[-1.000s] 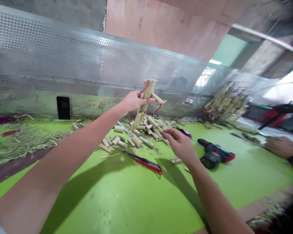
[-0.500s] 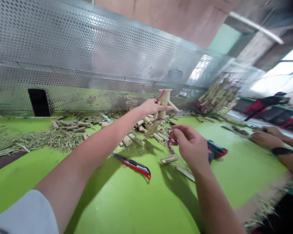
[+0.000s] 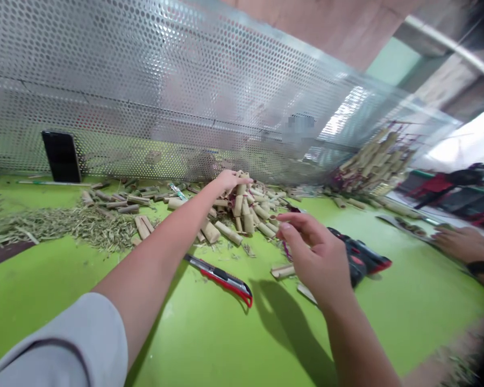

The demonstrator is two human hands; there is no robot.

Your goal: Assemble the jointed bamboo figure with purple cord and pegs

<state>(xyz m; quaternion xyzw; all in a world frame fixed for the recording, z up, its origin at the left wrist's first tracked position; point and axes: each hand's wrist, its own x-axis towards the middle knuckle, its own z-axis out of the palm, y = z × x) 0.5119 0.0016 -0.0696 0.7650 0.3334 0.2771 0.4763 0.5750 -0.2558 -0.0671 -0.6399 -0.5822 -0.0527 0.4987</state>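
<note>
My left hand [image 3: 229,180] reaches to the pile of cut bamboo pieces, its fingers around the top of a pale bamboo tube [image 3: 241,189]. Several short bamboo pieces [image 3: 248,223] stand upright just below it, among the pile. My right hand [image 3: 318,250] is in the air to the right of the pile, fingers curved and thumb apart from the index finger, with nothing visible between them. Purple cord [image 3: 286,250] shows partly behind its fingertips. A red and black utility knife [image 3: 221,277] lies on the green table [image 3: 210,338] between my arms.
A black and red power tool [image 3: 361,258] lies beyond my right wrist. A phone [image 3: 62,157] leans on the perforated metal screen [image 3: 137,102]. Bamboo shavings [image 3: 100,228] cover the left. Another person's hand [image 3: 463,244] is by a long blade [image 3: 399,224] at right. Bundled bamboo [image 3: 377,158] stands behind.
My left hand has lowered the bamboo tube with purple cord from above the pile down into it. My right hand has moved slightly away from the cord, its fingers spreading.
</note>
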